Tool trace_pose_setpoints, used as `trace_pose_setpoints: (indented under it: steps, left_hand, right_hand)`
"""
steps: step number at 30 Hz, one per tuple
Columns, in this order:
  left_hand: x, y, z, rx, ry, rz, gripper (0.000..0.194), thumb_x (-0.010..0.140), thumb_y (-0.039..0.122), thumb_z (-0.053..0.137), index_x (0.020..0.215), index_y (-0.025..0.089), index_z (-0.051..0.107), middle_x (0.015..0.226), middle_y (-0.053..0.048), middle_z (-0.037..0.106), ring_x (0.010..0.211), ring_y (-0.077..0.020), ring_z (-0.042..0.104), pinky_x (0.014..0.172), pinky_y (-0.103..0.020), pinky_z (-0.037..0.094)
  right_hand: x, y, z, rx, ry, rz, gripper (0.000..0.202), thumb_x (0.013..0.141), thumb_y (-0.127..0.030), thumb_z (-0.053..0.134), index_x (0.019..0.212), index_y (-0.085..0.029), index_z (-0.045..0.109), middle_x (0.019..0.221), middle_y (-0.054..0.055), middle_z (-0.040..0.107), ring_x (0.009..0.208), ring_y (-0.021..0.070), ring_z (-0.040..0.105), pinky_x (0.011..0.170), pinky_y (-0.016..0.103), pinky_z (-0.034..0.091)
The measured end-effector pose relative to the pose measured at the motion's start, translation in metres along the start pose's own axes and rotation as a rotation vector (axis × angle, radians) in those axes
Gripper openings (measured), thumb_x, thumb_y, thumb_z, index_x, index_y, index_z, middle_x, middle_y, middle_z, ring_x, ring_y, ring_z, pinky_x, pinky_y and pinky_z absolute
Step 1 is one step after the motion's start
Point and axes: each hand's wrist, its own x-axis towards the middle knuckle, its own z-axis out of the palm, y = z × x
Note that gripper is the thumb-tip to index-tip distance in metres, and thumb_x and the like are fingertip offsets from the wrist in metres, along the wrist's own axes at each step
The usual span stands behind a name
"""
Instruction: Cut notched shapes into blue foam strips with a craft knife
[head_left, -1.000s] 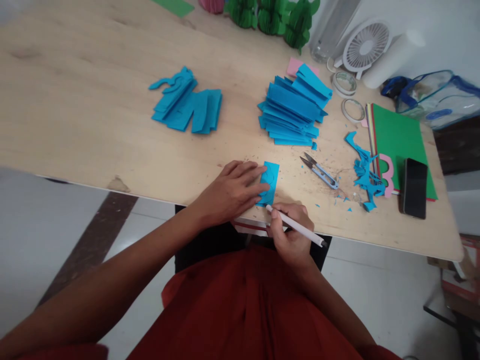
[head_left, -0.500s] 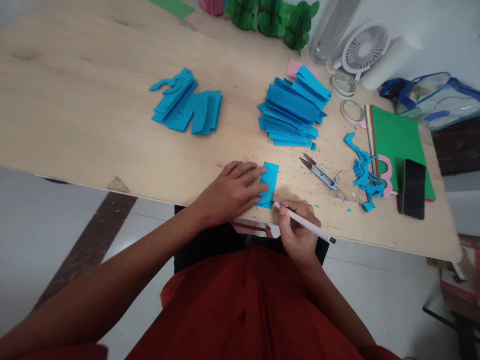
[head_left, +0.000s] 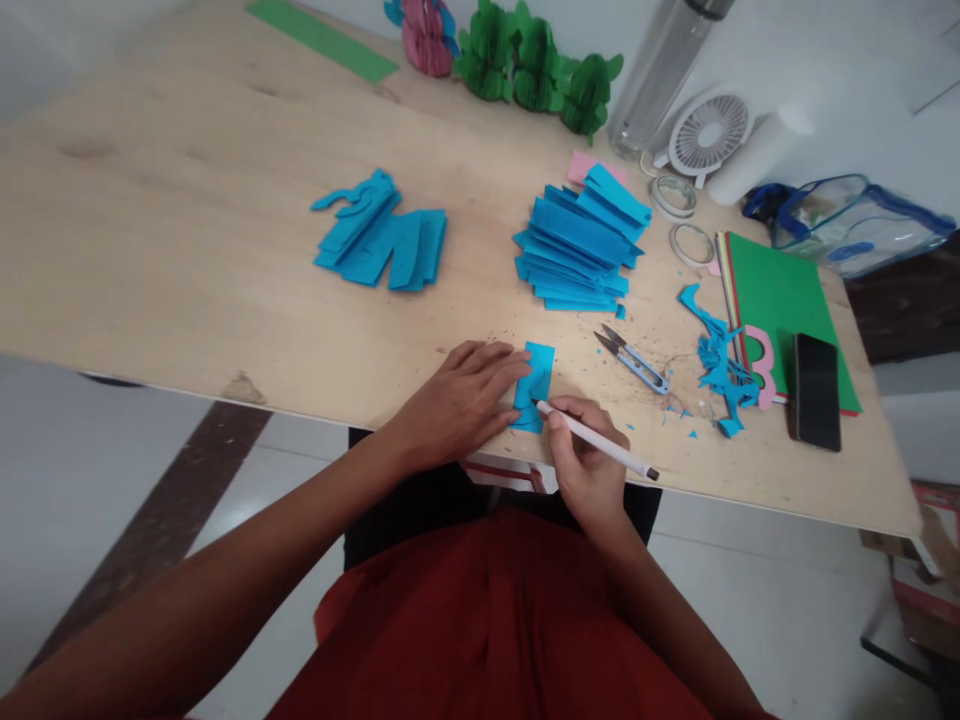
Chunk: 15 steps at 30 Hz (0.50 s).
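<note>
A small blue paper piece (head_left: 539, 362) with dark drawn lines lies near the table's front edge. My left hand (head_left: 472, 395) rests flat on its left side, fingers stretched out. In my right hand (head_left: 589, 450) is a white pen (head_left: 600, 440), its tip touching the paper's lower part. Just to the right lie thread snips (head_left: 634, 362) with their blades apart. Beyond the paper sits a stack of folded blue strips (head_left: 577, 245). Farther left is a smaller group of blue pieces (head_left: 379, 240), one cut into a curvy shape.
Blue scraps (head_left: 724, 370), a pink cutout (head_left: 760, 366) and a phone (head_left: 815, 390) lie right, by green sheets (head_left: 780, 300). Tape rolls (head_left: 691, 245), a small fan (head_left: 709, 135) and a clear bottle (head_left: 656, 85) stand behind. Green paper ornaments (head_left: 536, 65) line the back.
The pen tip has moved slightly left, farther onto the blue paper. My left hand stays on the paper, with its fingers drawn a little left. The camera view has shifted.
</note>
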Motion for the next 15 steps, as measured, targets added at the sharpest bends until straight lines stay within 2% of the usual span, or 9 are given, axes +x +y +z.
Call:
trace_pose_setpoints:
  steps: [9,15]
  left_hand:
    - [-0.0009,0.0004,-0.0040,-0.039,0.019,0.029,0.047,0.096,0.028,0.047,0.139,0.009,0.041,0.139,-0.019,0.055,0.133,-0.0328,0.045,0.111,-0.052,0.036]
    - [-0.0011,0.0003,-0.0051,-0.048,0.031,0.032,0.041,0.096,0.029,0.047,0.133,0.011,0.047,0.139,-0.018,0.055,0.134,-0.0323,0.044,0.111,-0.052,0.036]
  right_hand:
    - [0.0093,0.0051,0.0094,0.022,-0.044,0.055,0.013,0.092,-0.029,0.056,0.092,-0.022,0.068,0.088,0.005,0.075,0.086,0.0210,0.070,0.079,0.039,0.054]
    - [0.0085,0.0064,0.0093,0.030,-0.046,0.077,0.014,0.091,-0.031,0.056,0.092,-0.023,0.068,0.088,0.005,0.075,0.086,0.0223,0.069,0.080,0.041,0.053]
